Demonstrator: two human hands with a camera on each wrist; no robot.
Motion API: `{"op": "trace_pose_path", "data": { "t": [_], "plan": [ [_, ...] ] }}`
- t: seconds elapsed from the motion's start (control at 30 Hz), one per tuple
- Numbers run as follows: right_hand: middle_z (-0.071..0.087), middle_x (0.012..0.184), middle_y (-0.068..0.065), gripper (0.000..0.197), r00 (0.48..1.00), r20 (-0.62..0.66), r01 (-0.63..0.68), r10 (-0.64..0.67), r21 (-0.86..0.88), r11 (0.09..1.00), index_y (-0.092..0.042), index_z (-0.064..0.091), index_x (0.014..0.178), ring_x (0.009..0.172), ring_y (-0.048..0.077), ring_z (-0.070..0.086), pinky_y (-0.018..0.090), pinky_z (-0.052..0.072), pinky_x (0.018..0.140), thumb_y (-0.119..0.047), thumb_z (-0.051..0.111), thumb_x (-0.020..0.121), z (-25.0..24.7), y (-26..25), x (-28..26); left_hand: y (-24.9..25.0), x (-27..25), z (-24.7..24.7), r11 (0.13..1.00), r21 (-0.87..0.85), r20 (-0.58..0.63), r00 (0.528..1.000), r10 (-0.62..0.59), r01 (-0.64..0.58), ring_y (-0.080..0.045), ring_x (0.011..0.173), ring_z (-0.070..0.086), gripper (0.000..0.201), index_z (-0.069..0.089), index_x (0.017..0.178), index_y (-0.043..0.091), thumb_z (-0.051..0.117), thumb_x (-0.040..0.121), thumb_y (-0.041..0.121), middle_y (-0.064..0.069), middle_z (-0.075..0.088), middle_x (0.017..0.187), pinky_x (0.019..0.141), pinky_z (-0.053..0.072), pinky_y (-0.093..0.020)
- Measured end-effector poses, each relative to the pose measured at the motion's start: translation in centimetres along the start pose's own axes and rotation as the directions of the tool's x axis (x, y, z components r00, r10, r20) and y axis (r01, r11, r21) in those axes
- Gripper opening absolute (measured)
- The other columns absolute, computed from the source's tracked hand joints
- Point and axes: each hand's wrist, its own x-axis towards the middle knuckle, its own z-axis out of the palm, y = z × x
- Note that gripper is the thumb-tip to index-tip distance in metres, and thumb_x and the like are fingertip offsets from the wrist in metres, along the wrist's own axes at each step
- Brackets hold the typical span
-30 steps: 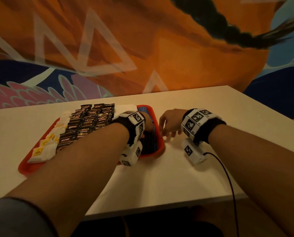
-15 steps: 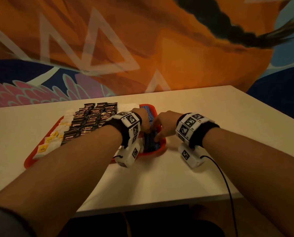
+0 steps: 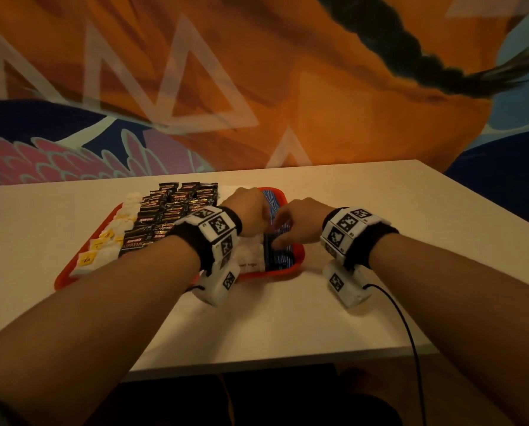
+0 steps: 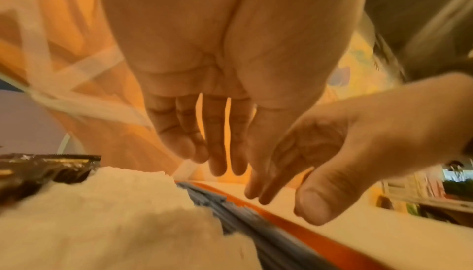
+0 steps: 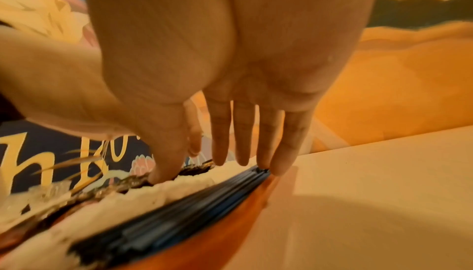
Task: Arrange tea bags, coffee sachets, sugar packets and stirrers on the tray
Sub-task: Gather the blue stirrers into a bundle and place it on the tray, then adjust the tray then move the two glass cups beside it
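Four kinds of stock sit on the red tray, in columns from its left to its right side: tea bags, dark coffee sachets, white sugar packets, blue stirrers — presumably sorted so each kind reads at a glance.

Head view: both hands are over the stirrer column. Left hand at its far part, right hand reaching in from the tray's right side, likely squaring the bundle against the rim.

Left wrist view: left fingers straight and relaxed above the stirrers, holding nothing. Right hand enters from the right, loosely extended.

Right wrist view: right fingers straight, tips touching the stirrers' far end by the rim; no grip seen.

Change vs. half a second ago — the left hand is further up the column; a second ago the right hand was on the table just beside the tray.
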Motion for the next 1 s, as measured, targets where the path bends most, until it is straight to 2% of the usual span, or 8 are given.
{"op": "trace_pose_path", "data": {
  "t": [0.1, 0.17, 0.33, 0.43, 0.53, 0.67, 0.8, 1.0],
  "plan": [
    [0.058, 0.133, 0.0, 0.064, 0.999, -0.029, -0.035, 0.037, 0.069, 0.997, -0.023, 0.057, 0.129, 0.116, 0.018, 0.056, 0.03, 0.045, 0.09, -0.053, 0.076, 0.077, -0.9, -0.2, -0.7, -1.9, -1.3, -2.3, 0.995, -0.085, -0.063, 0.997, -0.054, 0.049, -0.015, 0.089, 0.061, 0.034, 0.075, 0.1, 0.014, 0.076, 0.084, 0.044, -0.001, 0.072, 0.101, 0.073, 0.046, -0.028],
    [0.051, 0.14, 0.0, 0.076, 0.998, -0.006, -0.063, 0.064, 0.06, 0.996, -0.024, 0.049, 0.136, 0.122, 0.02, 0.051, 0.03, 0.042, 0.09, -0.06, 0.075, 0.074, -1.2, -0.6, -1.3, -3.7, -2.3, -3.9, 0.988, -0.089, -0.035, 0.991, -0.128, 0.124, -0.016, 0.101, 0.06, 0.052, 0.07, 0.111, 0.02, 0.075, 0.077, 0.059, 0.001, 0.068, 0.114, 0.084, 0.048, -0.031],
    [0.037, 0.154, 0.002, 0.111, 0.981, 0.1, -0.17, 0.169, 0.005, 0.985, -0.023, 0.025, 0.152, 0.135, 0.026, 0.043, 0.037, 0.039, 0.105, -0.07, 0.075, 0.064, 0.1, -2.2, -2.2, -9.4, -5.7, -5.8, 0.948, 0.084, 0.136, 0.939, -0.317, 0.308, -0.026, 0.143, 0.035, 0.1, 0.035, 0.152, 0.018, 0.066, 0.074, 0.072, -0.004, 0.035, 0.158, 0.115, 0.027, -0.04],
    [0.033, 0.157, 0.003, 0.117, 0.974, 0.116, -0.195, 0.195, -0.01, 0.981, -0.022, 0.02, 0.154, 0.137, 0.028, 0.041, 0.04, 0.038, 0.108, -0.07, 0.076, 0.063, 0.9, -3.0, -2.3, -12.7, -8.3, -5.5, 0.918, 0.082, 0.279, 0.876, -0.394, 0.387, -0.027, 0.14, 0.039, 0.122, 0.04, 0.149, 0.024, 0.073, 0.048, 0.083, -0.003, 0.043, 0.154, 0.117, 0.026, -0.042],
    [0.033, 0.157, 0.003, 0.121, 0.969, 0.111, -0.221, 0.223, -0.028, 0.975, -0.021, 0.019, 0.154, 0.137, 0.029, 0.041, 0.04, 0.039, 0.109, -0.07, 0.078, 0.061, 1.5, -3.4, -2.4, -15.8, -10.7, -4.8, 0.84, 0.209, 0.281, 0.792, -0.541, 0.5, -0.026, 0.14, 0.038, 0.116, 0.038, 0.15, 0.018, 0.073, 0.057, 0.078, -0.002, 0.041, 0.154, 0.116, 0.028, -0.038],
    [0.033, 0.157, 0.004, 0.124, 0.96, 0.103, -0.259, 0.261, -0.034, 0.965, -0.019, 0.019, 0.155, 0.138, 0.028, 0.04, 0.038, 0.038, 0.11, -0.07, 0.079, 0.059, 1.9, -3.6, -2.4, -19.7, -12.3, -3.4, 0.772, 0.282, 0.303, 0.71, -0.635, 0.57, -0.023, 0.13, 0.046, 0.122, 0.044, 0.145, 0.017, 0.076, 0.046, 0.081, -0.003, 0.05, 0.145, 0.109, 0.035, -0.036],
    [0.037, 0.155, 0.006, 0.125, 0.953, 0.082, -0.288, 0.292, -0.053, 0.956, -0.017, 0.02, 0.154, 0.135, 0.028, 0.043, 0.04, 0.04, 0.109, -0.068, 0.081, 0.057, 2.2, -4.0, -2.3, -20.7, -12.9, -2.5, 0.789, 0.244, 0.307, 0.727, -0.615, 0.564, -0.019, 0.108, 0.052, 0.089, 0.054, 0.133, 0.015, 0.079, 0.066, 0.067, 0.001, 0.057, 0.118, 0.095, 0.039, -0.029],
    [0.043, 0.149, 0.006, 0.124, 0.944, 0.056, -0.323, 0.324, -0.031, 0.946, -0.017, 0.026, 0.151, 0.131, 0.028, 0.046, 0.039, 0.043, 0.105, -0.064, 0.086, 0.053, 2.2, -4.5, -1.3, -22.7, -12.2, -1.4, 0.793, 0.182, 0.257, 0.751, -0.609, 0.581, -0.023, 0.111, 0.058, 0.09, 0.057, 0.128, 0.019, 0.088, 0.055, 0.062, 0.0, 0.064, 0.12, 0.101, 0.044, -0.037]
  ]
}}
